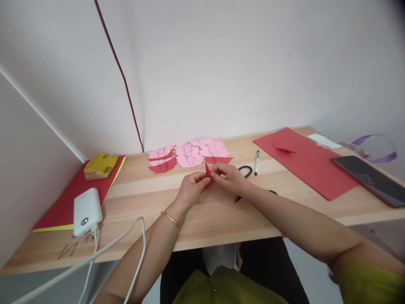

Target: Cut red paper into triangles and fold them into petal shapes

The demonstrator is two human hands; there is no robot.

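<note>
Between my two hands is a small piece of folded red paper (208, 170), its pointed tip standing up above the fingers. My left hand (193, 185) pinches it from the left, thumb and fingertips closed on its lower edge. From the right, my right hand (228, 176) pinches the same paper; the lower part is partly hidden by the fingers. Just behind lie rows of folded pink papers (189, 155) and a folded red paper (163, 165). Black-handled scissors (246, 171) lie partly under my right forearm.
A white marker (257, 163) lies right of the scissors. Further right are red paper sheets (311, 169) with a folded piece on top, and a phone (373, 179). At left, a yellow packet (100, 166) and a white power bank (87, 211) with a cable rest on coloured sheets.
</note>
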